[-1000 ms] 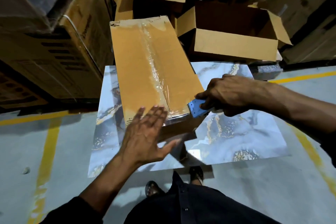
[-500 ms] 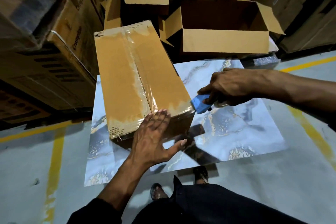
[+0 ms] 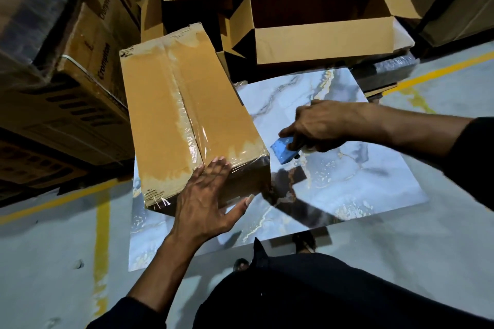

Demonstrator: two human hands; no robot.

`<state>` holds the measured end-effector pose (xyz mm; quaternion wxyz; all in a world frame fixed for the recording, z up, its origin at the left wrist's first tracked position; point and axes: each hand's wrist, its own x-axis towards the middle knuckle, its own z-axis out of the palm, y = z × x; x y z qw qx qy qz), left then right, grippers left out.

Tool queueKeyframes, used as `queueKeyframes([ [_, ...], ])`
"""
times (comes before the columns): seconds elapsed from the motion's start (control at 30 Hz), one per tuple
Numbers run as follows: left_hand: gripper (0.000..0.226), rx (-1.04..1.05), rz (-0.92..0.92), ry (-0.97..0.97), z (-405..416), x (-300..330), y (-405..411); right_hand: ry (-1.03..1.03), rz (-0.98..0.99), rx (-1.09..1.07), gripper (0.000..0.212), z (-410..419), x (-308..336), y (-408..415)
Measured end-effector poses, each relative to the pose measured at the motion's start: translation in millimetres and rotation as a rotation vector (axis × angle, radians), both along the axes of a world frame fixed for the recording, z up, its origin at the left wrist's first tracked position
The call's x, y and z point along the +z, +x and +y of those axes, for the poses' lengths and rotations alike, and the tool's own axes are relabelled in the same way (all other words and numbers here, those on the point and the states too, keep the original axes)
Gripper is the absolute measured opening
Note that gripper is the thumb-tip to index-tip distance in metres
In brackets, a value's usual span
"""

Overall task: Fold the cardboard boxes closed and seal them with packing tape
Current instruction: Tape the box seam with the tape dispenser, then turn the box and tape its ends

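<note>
Behind, open box [image 3: 320, 37] near sealed box [image 3: 187, 115].

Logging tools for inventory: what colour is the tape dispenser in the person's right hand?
Blue: the plastic tape dispenser gripped by the right hand, clearest in the head view.

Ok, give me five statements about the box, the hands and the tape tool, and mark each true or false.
1. The box on the tile has clear tape along its top seam. True.
2. The left hand lies flat on the box's near end. True.
3. The right hand is empty. False: it holds a blue dispenser.
4. The dispenser rests on top of the box. False: it is off to the box's right, above the tile.
5. The open box behind the tile is taped closed. False: its flaps stand open.
</note>
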<state>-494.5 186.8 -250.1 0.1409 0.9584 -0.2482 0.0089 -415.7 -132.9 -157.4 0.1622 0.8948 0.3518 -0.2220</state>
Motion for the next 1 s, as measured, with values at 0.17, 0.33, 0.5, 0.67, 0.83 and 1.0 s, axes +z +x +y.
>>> queueKeyframes([
  [0.17,0.085,0.004,0.0,0.003,3.1,10.3,2.0,-0.261,0.008,-0.008,0.027,-14.9,-53.6,-8.0],
  [0.33,0.081,-0.069,-0.075,0.034,-17.6,32.9,17.2,0.052,0.326,-0.366,0.043,-67.7,-97.0,-0.6],
  [0.5,0.095,-0.322,0.053,0.196,-54.2,35.3,53.8,0.381,0.46,-0.555,0.046,-80.8,-154.8,13.9],
  [0.67,0.098,-0.488,0.029,0.292,-72.8,33.1,80.7,0.5,0.559,-0.617,0.046,-75.5,-190.1,29.5],
  [0.83,0.081,-0.561,0.042,0.367,-93.6,30.0,98.6,0.606,0.588,-0.734,0.049,-67.9,-217.2,43.3],
  [1.0,0.087,-0.616,0.078,0.555,-116.5,26.7,108.5,0.629,0.524,-0.733,0.042,-65.5,-218.2,53.1],
])
